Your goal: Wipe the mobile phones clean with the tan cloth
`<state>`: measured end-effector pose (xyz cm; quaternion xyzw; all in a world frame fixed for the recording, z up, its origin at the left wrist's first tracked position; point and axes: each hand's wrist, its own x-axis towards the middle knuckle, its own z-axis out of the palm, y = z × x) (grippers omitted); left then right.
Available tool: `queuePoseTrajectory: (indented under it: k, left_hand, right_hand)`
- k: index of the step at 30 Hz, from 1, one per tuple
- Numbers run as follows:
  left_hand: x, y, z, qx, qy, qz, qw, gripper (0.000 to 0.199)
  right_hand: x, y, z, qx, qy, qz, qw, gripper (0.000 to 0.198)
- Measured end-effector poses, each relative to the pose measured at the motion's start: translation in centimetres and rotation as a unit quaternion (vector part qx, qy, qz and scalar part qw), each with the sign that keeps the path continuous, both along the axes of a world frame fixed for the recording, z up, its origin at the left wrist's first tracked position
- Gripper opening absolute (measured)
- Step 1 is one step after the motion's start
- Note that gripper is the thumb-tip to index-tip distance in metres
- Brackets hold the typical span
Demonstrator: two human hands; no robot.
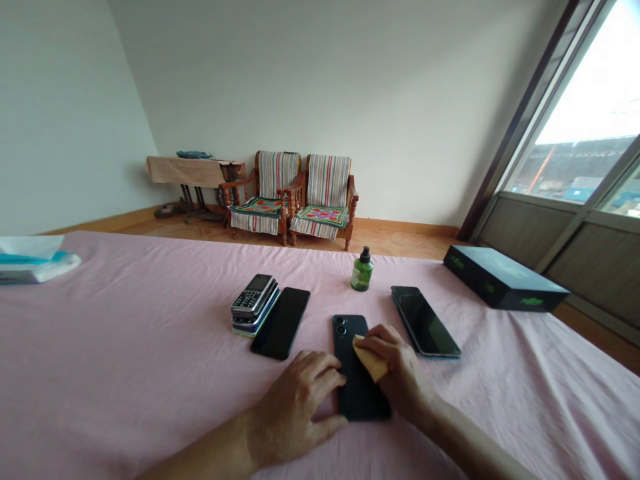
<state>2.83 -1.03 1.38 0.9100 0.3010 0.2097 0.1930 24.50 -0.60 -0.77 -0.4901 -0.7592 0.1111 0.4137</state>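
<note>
A dark smartphone lies face down on the pink cloth, its camera lenses at the far left corner. My left hand rests against its left edge, fingers slightly bent and thumb apart. Pinched in my right hand is a folded yellow cloth, pressed on the phone's back. Left of that phone lies another black smartphone, beside a stack of phones with a keypad phone on top. To the right, a smartphone lies screen up on a bluish thing, mostly hidden.
A green bottle with a black top stands beyond the phones. At the right is a black box with green markings. A white and blue package lies at the far left. Two wooden chairs stand past the pink-covered surface.
</note>
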Motion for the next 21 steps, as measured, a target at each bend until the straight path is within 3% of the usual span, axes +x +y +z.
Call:
queuePoseTrajectory:
  k: [5, 9, 15, 21]
  left_hand:
    - [0.1, 0.1, 0.1, 0.000, 0.001, 0.001, 1.000, 0.043]
    - [0.0, 0.1, 0.0, 0.000, -0.001, 0.000, 1.000, 0.042]
    - [0.0, 0.1, 0.0, -0.017, -0.004, 0.003, 1.000, 0.044]
    - [0.1, 0.0, -0.2, -0.047, -0.019, 0.039, 0.998, 0.041]
  right_hand:
    - [-0.1, 5.0, -0.6, 0.007, -0.006, -0.021, 1.000, 0.037]
    - [-1.0, 6.3, -1.5, 0.005, -0.010, -0.006, 1.000, 0.041]
    - [-1.5, 3.4, -1.2, -0.004, -0.019, 0.055, 0.998, 0.034]
    - [-1.8, -1.4, -0.1, -0.067, -0.029, 0.107, 0.992, 0.036]
